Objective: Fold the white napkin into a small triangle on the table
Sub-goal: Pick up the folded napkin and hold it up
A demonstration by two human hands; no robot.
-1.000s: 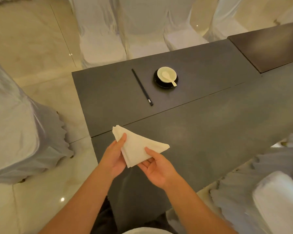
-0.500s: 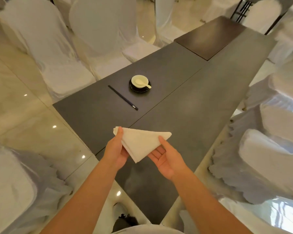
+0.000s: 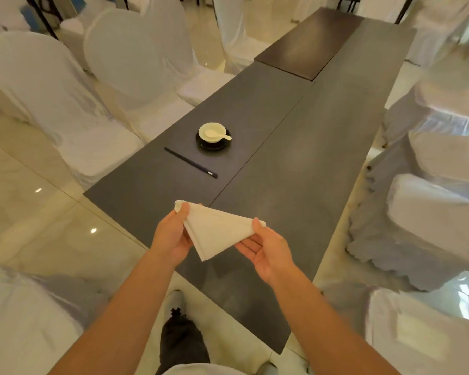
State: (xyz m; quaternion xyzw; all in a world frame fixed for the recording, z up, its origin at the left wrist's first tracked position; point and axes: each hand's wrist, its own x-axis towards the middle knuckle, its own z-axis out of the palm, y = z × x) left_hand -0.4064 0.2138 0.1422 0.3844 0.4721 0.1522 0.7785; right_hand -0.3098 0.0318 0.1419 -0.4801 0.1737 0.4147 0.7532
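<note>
Two hands were seen holding the white napkin (image 3: 216,233), already folded to a triangle w/ layered edges, held above the near end of the dark table (image 3: 295,185); whether it touched the tabletop couldn't be told. The napkin's far-left corner was pinched by the left hand (image 3: 173,236), thumb on top & fingers tucked beneath. The right-side corner was pinched by the right hand (image 3: 266,247), thumb pressed on top, the other fingers held together, lightly curled under the cloth w/ palm turned up. The triangle's third point was directed down toward the person. Further along the table, well apart from the napkin, a cream bowl (image 3: 212,132) w/ a spoon (image 3: 217,135) in it was set on a black saucer (image 3: 213,144), and black chopsticks (image 3: 190,162) were laid just beside it on the left. White-covered chairs (image 3: 73,112) were lined along both sides.
</note>
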